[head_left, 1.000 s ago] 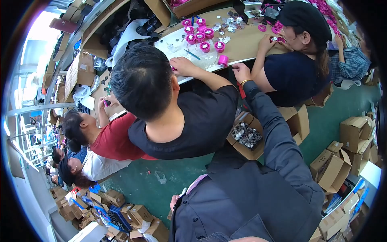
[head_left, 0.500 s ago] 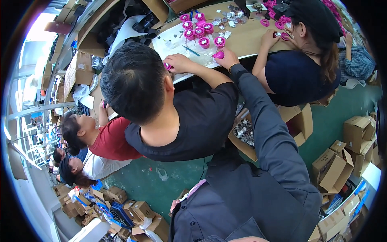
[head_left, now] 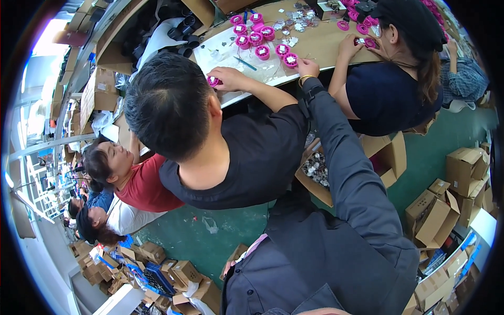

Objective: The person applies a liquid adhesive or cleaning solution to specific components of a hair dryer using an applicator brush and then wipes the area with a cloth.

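My right hand (head_left: 308,69), with a bracelet at its wrist, reaches over the table's near edge. Its bent fingers are at the side of a pink round plastic cup (head_left: 290,60) with a white square piece on top, and they seem to grip it. The cup stands upright beside another pink cup (head_left: 282,50). Farther left, several similar cups (head_left: 255,39) form a cluster on white sheeting (head_left: 220,50). A teal pen-like tool (head_left: 245,63) lies there too. My left hand is not visible.
A person in black (head_left: 226,163) sits directly ahead, holding a pink part (head_left: 213,81). Another in a dark cap (head_left: 409,26) works at right. Open cartons (head_left: 387,157) and a box of small metal pieces (head_left: 316,170) stand below my arm. Loose silvery pieces (head_left: 299,23) lie farther back.
The pink cup at my right hand was tilted at the table edge; now it stands upright, farther in, beside the others. My hand has shifted slightly right. The neighbour's hand has moved slightly left.
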